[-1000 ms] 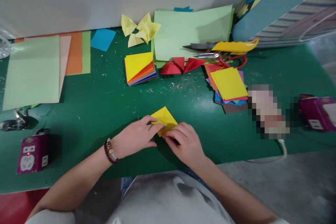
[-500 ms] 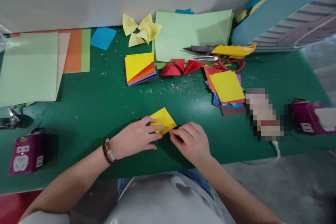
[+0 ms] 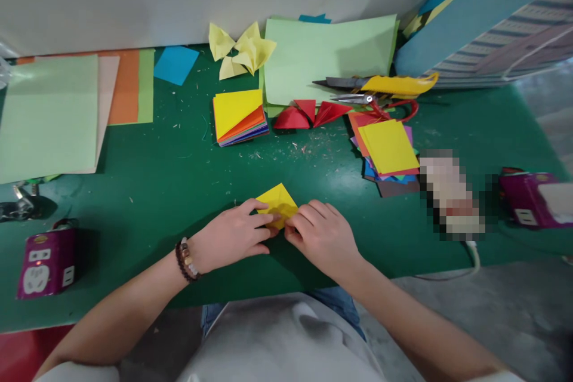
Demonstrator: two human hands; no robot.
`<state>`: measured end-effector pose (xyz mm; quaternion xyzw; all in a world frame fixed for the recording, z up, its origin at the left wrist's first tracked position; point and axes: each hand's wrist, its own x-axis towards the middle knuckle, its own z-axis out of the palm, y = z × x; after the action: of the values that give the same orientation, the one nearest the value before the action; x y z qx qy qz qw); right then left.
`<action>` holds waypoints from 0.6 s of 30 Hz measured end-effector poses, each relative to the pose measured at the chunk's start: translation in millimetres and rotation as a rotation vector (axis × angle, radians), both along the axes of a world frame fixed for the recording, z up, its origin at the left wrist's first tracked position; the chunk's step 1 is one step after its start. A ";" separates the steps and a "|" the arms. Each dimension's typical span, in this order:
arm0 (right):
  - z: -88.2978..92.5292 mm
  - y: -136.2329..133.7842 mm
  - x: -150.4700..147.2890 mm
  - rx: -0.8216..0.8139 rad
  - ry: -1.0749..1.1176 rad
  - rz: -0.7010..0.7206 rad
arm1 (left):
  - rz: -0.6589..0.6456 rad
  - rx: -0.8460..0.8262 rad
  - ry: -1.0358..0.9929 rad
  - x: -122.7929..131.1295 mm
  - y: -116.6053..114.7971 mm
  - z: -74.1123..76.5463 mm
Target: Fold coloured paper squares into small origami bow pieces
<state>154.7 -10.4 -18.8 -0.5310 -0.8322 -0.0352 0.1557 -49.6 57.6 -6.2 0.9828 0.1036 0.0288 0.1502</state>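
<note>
A yellow square of folded origami paper [image 3: 276, 202] lies on the table as a diamond, one corner pointing away from the person, with its lower part between the two hands. The left hand [image 3: 228, 237] is palm down with the fingers stretched out, their tips on the paper's left side. The right hand [image 3: 322, 237] is curved over the paper's lower right edge, and its fingers almost touch those of the left. Neither hand is fully open or clenched, and the thumbs are hidden, so whether they are pinching the paper cannot be told. A dark beaded bracelet [image 3: 185, 259] circles the left wrist.

Both hands rest over a dark green work table [image 3: 152, 239] scattered with paper shavings. Straight ahead lies a stack of multicoloured origami squares [image 3: 239, 118], beside three red folded paper pieces [image 3: 308, 114]. Further right, a pair of steel scissors with red handles [image 3: 369, 98] rests near a second pile of coloured paper squares topped with yellow [image 3: 388, 147]. A magenta power strip [image 3: 47, 262] sits left of the hands.
</note>
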 end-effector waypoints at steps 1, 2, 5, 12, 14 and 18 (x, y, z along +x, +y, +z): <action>0.5 0.0 0.9 0.006 -0.004 -0.003 | 0.001 -0.002 0.000 0.0 -0.1 -0.3; 1.1 0.0 1.5 0.008 -0.011 -0.004 | 0.002 -0.005 0.000 0.0 -0.2 -0.5; 3.1 1.2 2.2 -0.009 -0.042 -0.002 | 0.008 -0.017 0.010 0.0 -0.2 -0.7; 4.7 5.1 1.5 -0.066 -0.068 -0.056 | -0.007 -0.022 -0.005 0.0 0.4 -0.1; 3.8 5.6 4.5 -0.104 -0.026 -0.067 | -0.006 -0.015 -0.002 -0.3 0.3 -0.4; 1.5 4.2 17.5 -0.214 0.198 -0.054 | 0.010 -0.008 0.009 -0.7 -0.2 -1.0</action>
<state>172.3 -6.2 -17.3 -0.5678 -0.7971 0.1020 0.1787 -50.3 57.4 -7.3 0.9818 0.1091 0.0246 0.1536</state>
